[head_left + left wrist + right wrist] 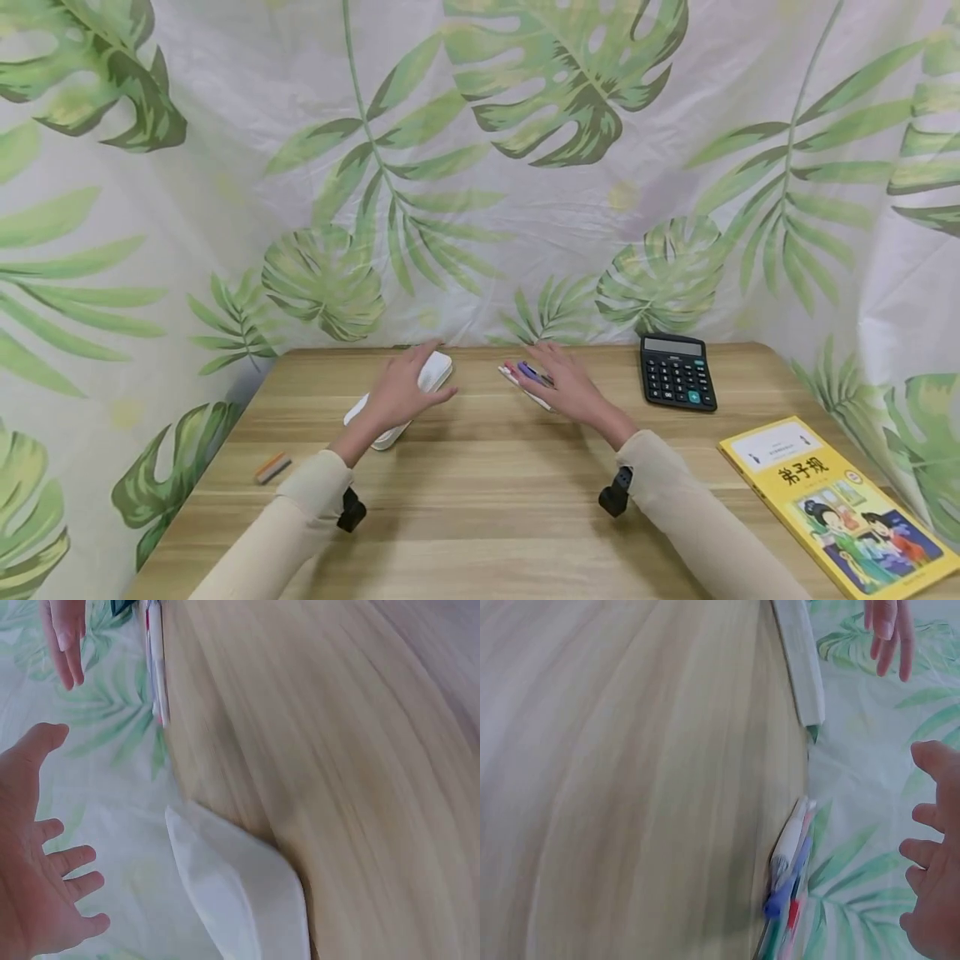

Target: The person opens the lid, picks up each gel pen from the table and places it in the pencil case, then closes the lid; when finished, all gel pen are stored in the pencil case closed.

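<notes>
My left hand [405, 392] is open with its fingers spread over a long white case [435, 372] lying at the back of the wooden table [480, 483]. In the left wrist view the left hand [41, 862] is apart from the case [240, 892], holding nothing. My right hand [564, 386] is open above a bundle of coloured pens [523, 374]. In the right wrist view the right hand [937, 855] has relaxed fingers and is off the pens [789, 881].
A black calculator [677, 372] lies at the back right. A yellow picture book [840, 504] sits at the table's right front edge. A small orange and white eraser [272, 467] lies at the left. A leaf-print cloth [480, 167] hangs around the table.
</notes>
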The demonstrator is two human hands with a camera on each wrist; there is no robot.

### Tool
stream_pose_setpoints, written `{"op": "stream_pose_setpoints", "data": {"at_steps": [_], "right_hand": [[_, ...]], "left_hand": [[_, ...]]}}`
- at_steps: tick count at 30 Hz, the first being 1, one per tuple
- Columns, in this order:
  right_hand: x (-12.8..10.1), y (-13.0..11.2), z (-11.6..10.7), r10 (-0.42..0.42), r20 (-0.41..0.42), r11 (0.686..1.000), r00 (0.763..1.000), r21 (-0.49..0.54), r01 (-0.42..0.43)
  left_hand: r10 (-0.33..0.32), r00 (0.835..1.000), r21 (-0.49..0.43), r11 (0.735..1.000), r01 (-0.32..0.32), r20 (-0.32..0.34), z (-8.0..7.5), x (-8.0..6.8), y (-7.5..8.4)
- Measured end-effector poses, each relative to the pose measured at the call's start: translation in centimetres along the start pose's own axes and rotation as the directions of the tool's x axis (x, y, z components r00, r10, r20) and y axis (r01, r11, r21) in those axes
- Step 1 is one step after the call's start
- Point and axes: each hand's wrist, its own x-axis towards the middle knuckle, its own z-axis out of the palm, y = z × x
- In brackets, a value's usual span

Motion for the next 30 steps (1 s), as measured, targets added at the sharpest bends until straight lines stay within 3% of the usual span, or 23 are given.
{"op": "stream_pose_setpoints", "data": {"at_steps": [7, 15, 17, 23, 30], "right_hand": [[1.5, -1.9, 0.9, -0.039, 0.010, 0.986, 0.999, 0.162, 0.037], [2.4, -3.0, 2.8, -0.070, 0.017, 0.962, 0.997, 0.267, 0.063], [2.6, -3.1, 3.3, -0.067, 0.032, 0.960, 0.997, 0.274, 0.056], [3.2, -3.6, 4.6, -0.048, 0.090, 0.957, 0.995, 0.288, 0.021], [3.8, -4.0, 5.7, -0.100, 0.073, 0.948, 0.992, 0.311, 0.073]], "left_hand": [[-0.086, 0.996, -0.141, 0.986, 0.088, 0.019, -1.8, -2.0, -3.3], [-0.027, 0.999, -0.219, 0.975, 0.033, 0.029, -2.2, -4.8, -7.1], [-0.035, 0.998, -0.214, 0.976, 0.045, 0.048, -2.3, -5.4, -7.8], [-0.094, 0.993, -0.155, 0.982, 0.104, 0.068, -2.2, -6.8, -8.7], [-0.145, 0.989, -0.117, 0.982, 0.149, 0.037, -1.9, -7.2, -8.4]]}}
